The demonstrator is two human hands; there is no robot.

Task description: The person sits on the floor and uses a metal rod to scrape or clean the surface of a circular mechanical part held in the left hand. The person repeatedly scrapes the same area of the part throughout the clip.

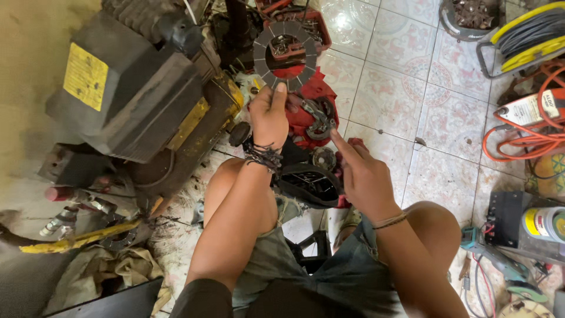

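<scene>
Left hand (pixel 269 115) pinches a notched grey ring (pixel 285 55); right hand (pixel 362 171) holds nothing, forefinger pointing

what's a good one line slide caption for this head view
Seated person's left hand lifts a grey segmented ring disc above a red engine part, right hand pointing at it.

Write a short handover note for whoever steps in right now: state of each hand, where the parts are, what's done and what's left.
Left hand: pinching the grey segmented ring disc by its lower edge, held up.
Right hand: empty, forefinger pointing toward the red engine piece on the tiled floor.
Done: disc is off and in hand.
Left: cannot tell from this view; the red piece lies open between the knees.
</scene>
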